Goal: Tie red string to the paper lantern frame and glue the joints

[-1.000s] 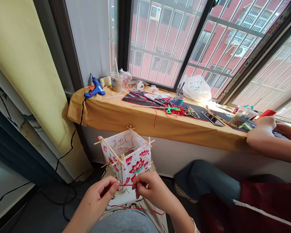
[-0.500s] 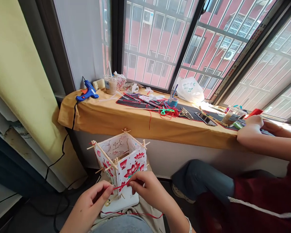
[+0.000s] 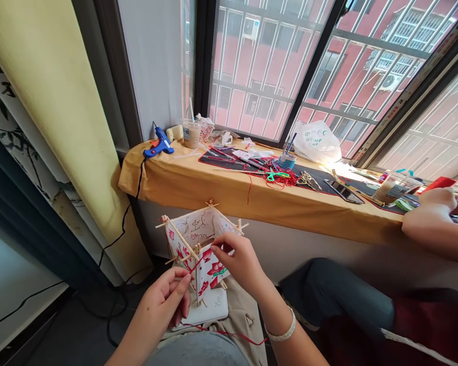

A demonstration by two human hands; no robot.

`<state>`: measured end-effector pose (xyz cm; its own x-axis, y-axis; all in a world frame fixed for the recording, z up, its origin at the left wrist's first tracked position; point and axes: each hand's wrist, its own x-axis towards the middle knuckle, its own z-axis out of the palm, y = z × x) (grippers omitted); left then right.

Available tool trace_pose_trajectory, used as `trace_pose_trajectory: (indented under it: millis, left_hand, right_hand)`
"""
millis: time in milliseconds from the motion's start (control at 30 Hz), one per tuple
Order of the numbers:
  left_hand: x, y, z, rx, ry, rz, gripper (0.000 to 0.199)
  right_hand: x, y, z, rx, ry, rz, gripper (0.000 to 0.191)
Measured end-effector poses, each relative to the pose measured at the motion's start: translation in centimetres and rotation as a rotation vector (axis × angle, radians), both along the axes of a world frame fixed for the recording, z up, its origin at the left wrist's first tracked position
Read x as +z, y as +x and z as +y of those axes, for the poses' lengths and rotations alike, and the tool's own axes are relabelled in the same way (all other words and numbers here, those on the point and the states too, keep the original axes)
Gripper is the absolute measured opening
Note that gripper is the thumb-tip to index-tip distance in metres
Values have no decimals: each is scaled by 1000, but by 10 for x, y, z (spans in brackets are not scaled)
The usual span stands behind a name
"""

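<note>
While both hands are raised at the lantern, the paper lantern [image 3: 217,269] stands at lower centre of the frame, a square box of white panels painted with red lotus flowers and braced by thin wooden sticks. Its base appears to rest on a white block marked 35W [image 3: 209,311], which lies on beige cloth [image 3: 244,317] across the person's lap. The left hand [image 3: 162,302] sits at the lantern's lower left corner, fingers curled close together beside the sticks. The right hand [image 3: 238,262], with a pale bangle [image 3: 280,333] on its wrist, reaches over the lantern's top edge, fingertips bunched. A red cord [image 3: 196,265] crosses the lantern's corner between the two hands, and a loose length [image 3: 229,334] trails across the lap. Whether either grip is clamped on the cord cannot be confirmed. Upper centre, a mustard cloth [image 3: 229,198] covers the window sill, carrying a blue glue gun [image 3: 159,143], a plastic cup [image 3: 192,134], a black mat [image 3: 229,161], green-handled scissors [image 3: 278,176] and a white plastic bag [image 3: 316,143]. At far right, a co-worker's hands [image 3: 437,213] rest at the sill's end, near a red item [image 3: 440,184].
</note>
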<state>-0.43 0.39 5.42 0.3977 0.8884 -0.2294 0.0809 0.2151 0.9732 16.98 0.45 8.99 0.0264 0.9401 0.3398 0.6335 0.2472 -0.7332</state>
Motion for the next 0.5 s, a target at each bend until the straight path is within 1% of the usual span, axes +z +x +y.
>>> trace_pose_trajectory:
  millis: [133, 267, 367, 500]
  left_hand:
    - [3, 10, -2, 62, -38, -83, 48]
    - [-3, 19, -3, 183, -87, -220, 41]
    - [-8, 23, -4, 243, -127, -279, 38]
    - [-12, 30, -6, 214, -173, -321, 36]
  right_hand:
    - [6, -10, 27, 12, 41, -108, 6]
    - [-2, -16, 45, 33, 21, -202, 6]
    - [-11, -16, 48, 28, 6, -220, 6]
    - [-18, -9, 39, 7, -22, -179, 8]
